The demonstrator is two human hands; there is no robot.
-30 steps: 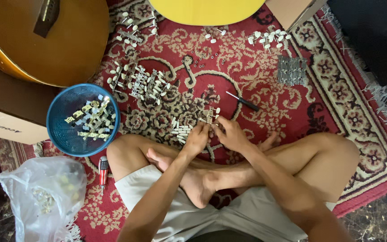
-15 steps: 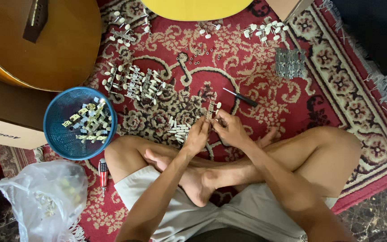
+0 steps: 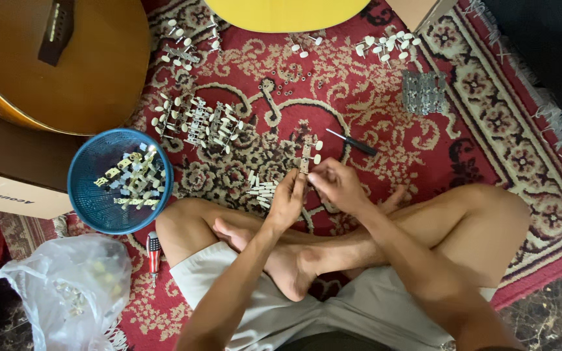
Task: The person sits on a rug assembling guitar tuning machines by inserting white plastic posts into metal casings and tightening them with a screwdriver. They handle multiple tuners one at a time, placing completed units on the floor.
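Sitting cross-legged on the red patterned rug (image 3: 385, 117); left hand (image 3: 286, 203) and right hand (image 3: 337, 185) both pinching a guitar tuner strip (image 3: 307, 153) just above the knees; best to keep it steady, close over the rug; more tuners in the blue basket (image 3: 86, 188); screwdriver (image 3: 352, 141) nearby.

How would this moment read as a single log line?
left hand: grips tuner strip | right hand: on same strip | blue basket: holds tuners, to the left | screwdriver: on rug
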